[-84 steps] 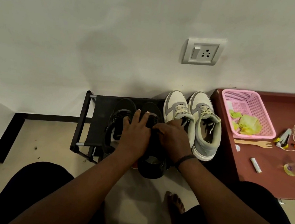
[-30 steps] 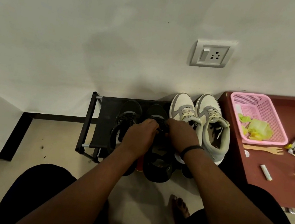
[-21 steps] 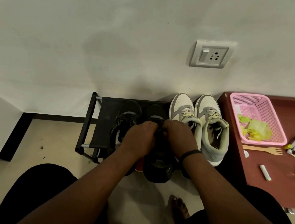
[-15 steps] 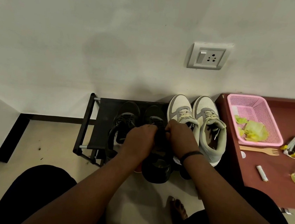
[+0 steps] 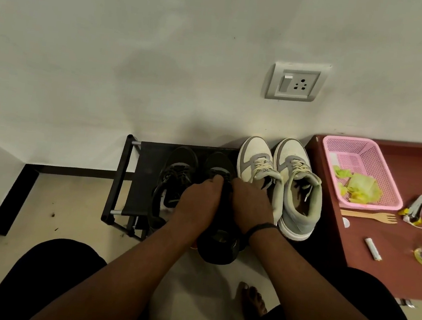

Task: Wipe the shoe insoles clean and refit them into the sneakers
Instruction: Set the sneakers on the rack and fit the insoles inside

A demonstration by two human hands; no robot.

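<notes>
Both hands, left hand (image 5: 198,202) and right hand (image 5: 250,209), had curled from flat fingers into a tight grip on the black sneaker (image 5: 217,242) on the shoe rack (image 5: 134,180), suggesting its insole was being worked.

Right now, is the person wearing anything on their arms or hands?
Both forearms are bare, with no sleeves showing. The left hand has no glove, ring or watch that shows. The right hand is bare too, but a thin black band circles its wrist.
</notes>
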